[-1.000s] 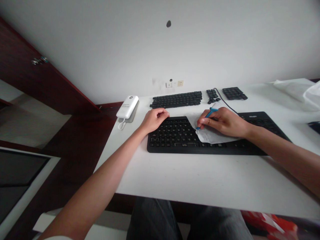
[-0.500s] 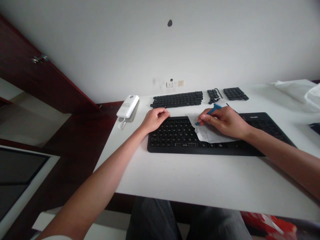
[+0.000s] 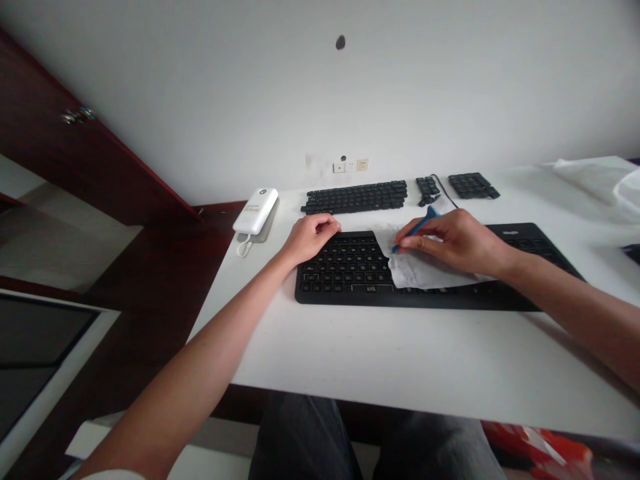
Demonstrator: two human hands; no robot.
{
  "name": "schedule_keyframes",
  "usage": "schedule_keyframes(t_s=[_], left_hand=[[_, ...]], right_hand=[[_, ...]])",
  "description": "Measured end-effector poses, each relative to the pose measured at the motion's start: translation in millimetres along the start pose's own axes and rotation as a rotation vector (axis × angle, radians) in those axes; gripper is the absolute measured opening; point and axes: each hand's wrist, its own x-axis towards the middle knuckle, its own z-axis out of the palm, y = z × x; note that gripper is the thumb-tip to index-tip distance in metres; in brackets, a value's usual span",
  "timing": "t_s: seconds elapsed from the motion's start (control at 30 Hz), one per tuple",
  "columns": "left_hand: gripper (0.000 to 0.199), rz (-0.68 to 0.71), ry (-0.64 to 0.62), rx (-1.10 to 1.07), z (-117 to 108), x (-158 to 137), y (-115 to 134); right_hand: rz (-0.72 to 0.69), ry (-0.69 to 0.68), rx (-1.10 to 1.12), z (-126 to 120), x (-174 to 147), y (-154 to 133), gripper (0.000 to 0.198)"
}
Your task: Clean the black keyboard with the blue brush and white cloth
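A black keyboard (image 3: 345, 301) with its keycaps off lies on the white table, bare key switches showing. My left hand (image 3: 314, 237) has its fingers curled at the keyboard's far left corner, holding it there. Over the middle of the keyboard a thin white wipe (image 3: 413, 270) is spread. My right hand (image 3: 457, 243) is closed around a blue cleaning brush (image 3: 417, 227), its narrow tip down on the wipe near the wipe's left side. The brush's upper end points away from me, partly hidden by the hand.
Black keycaps stand in groups behind the keyboard: a wide block (image 3: 355, 197), a small cluster (image 3: 427, 189) and a number-pad block (image 3: 473, 185). A white power bank (image 3: 256, 212) with a short cable lies at the left edge. White plastic (image 3: 590, 183) lies at the far right.
My right hand has shifted slightly right and turned the brush a little, its tip still on the wipe. My left hand has stayed at the corner.
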Motion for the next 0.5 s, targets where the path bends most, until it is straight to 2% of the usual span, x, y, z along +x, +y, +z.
schedule_keyframes(t_s=[0.3, 0.5], left_hand=[[0.031, 0.000, 0.000, 0.005, 1, -1, 1], [0.030, 0.014, 0.004, -0.005, 1, 0, -1]], right_hand=[[-0.066, -0.032, -0.112, 5, 1, -4, 0.033], [-0.080, -0.052, -0.085, 2, 2, -9, 0.031]])
